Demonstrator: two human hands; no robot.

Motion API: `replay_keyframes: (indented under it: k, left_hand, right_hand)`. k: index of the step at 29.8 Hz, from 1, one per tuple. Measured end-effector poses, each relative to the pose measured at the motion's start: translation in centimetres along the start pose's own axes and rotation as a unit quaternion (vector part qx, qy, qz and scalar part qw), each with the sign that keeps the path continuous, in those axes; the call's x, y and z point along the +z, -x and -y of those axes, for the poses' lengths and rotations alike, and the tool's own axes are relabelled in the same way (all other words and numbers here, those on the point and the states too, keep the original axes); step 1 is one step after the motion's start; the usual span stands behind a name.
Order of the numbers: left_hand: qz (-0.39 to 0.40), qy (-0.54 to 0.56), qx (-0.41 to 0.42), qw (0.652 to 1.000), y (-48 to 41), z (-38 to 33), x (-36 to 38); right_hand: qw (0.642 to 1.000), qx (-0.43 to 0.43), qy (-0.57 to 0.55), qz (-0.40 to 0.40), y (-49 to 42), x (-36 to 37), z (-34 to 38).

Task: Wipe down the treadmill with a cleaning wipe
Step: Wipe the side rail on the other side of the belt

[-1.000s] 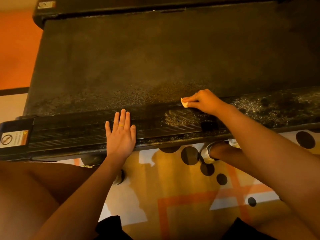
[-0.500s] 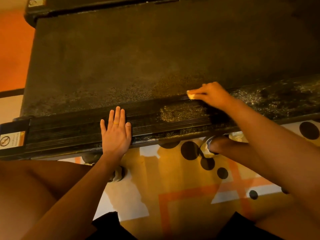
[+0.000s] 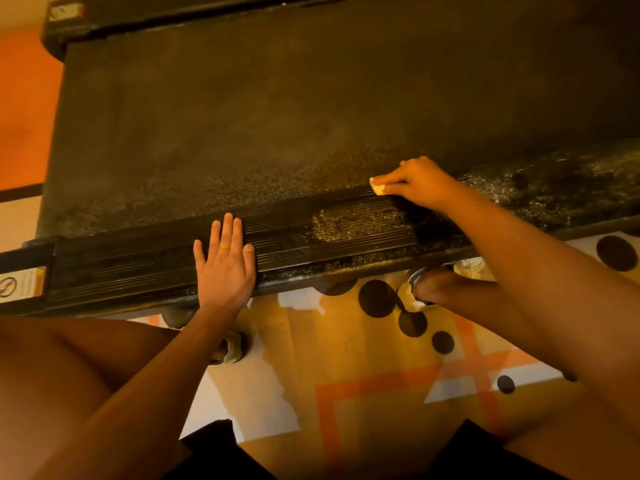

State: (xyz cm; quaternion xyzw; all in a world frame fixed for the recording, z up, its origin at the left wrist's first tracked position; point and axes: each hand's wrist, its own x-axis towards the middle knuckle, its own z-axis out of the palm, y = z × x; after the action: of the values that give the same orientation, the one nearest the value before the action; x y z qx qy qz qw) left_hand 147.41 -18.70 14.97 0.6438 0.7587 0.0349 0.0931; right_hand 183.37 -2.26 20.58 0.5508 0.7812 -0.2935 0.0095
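The treadmill [image 3: 180, 15] is sitting on the patterned floor [image 3: 363, 393]. The left hand [image 3: 225, 268] is resting flat, fingers straight, on the near ribbed side rail [image 3: 138, 265]. The right hand [image 3: 419, 183] is pinching a small folded wipe [image 3: 376, 186] against that rail's far edge, beside the belt [image 3: 277, 116]

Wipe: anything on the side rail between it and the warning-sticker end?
Yes. The left hand lies flat on the side rail, between the wipe in the right hand and the warning sticker.
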Motion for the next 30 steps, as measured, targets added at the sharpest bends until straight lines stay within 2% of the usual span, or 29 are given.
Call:
replay_keyframes:
  k: [5,8,11,16,19,21,25,30]
  left_hand:
    - [0.000,0.004,0.000,1.000,0.2,0.2,0.1]
    - [-0.002,0.003,0.001,1.000,0.1,0.2,0.1]
    - [-0.003,0.005,0.002,1.000,0.2,0.0,0.0]
    - [-0.004,0.001,0.005,1.000,0.2,0.0,0.0]
    - [0.004,0.000,0.002,1.000,0.0,0.2,0.1]
    - [0.002,-0.001,0.003,1.000,0.1,0.2,0.1]
    - [-0.013,-0.004,0.008,1.000,0.1,0.2,0.1]
    - [-0.017,0.003,0.007,1.000,0.1,0.0,0.2]
  right_hand:
    - [0.996,0.080,0.009,-0.040,2.8,-2.9,-6.3]
    - [0.994,0.103,0.005,-0.042,2.9,-3.1,-6.5]
    - [0.994,0.099,-0.017,-0.052,2.4,-1.4,-2.4]
    - [0.999,-0.002,0.001,-0.042,-1.0,6.1,8.2]
    - [0.999,-0.038,0.012,-0.003,-2.5,8.4,14.7]
    - [0.997,-0.057,0.044,-0.004,-2.9,9.3,17.3]
    - [0.996,-0.072,0.052,-0.025,-0.2,12.1,17.9]
    - [0.998,-0.031,0.046,-0.035,7.0,15.8,17.5]
